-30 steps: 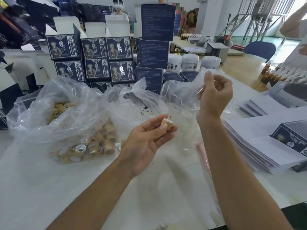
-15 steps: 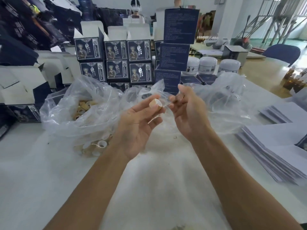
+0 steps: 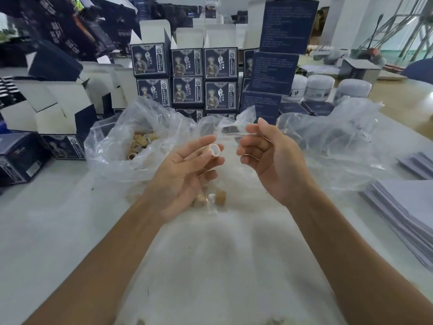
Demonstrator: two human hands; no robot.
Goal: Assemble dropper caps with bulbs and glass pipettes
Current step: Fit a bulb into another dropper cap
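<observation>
Printed matter: the stacked dark blue cartons [image 3: 187,78] at upper centre of the frame carried a portrait figure, a round emblem and a column of characters, none sharp enough to read. The taller blue boxes [image 3: 276,69] to their right showed blocks of fine print, likewise illegible. White jars [image 3: 319,87] stood right of those boxes, with a dark mark on one that could not be made out.

Containers: a clear plastic bag [image 3: 121,146] at centre left lay open and held tan dropper caps [image 3: 141,144]. A second clear bag [image 3: 335,137] at centre right was crumpled; its contents could not be determined. Open, unfilled cartons [image 3: 54,106] stood at left. A stack of flat white sheets [image 3: 403,212] lay at the right edge.

Task items: the left hand [image 3: 185,174] was at frame centre, palm up, fingers mostly extended, with thumb and forefinger pinching a tan cap [image 3: 215,150] whose white-lined opening faced the camera. The right hand [image 3: 271,160], just beside it, was loosely curled and pinched a clear glass pipette [image 3: 236,133] lying roughly horizontal, its tip pointing left, above the cap and apart from it. Two loose tan caps [image 3: 210,198] lay on the white table [image 3: 58,231] below the left hand.
</observation>
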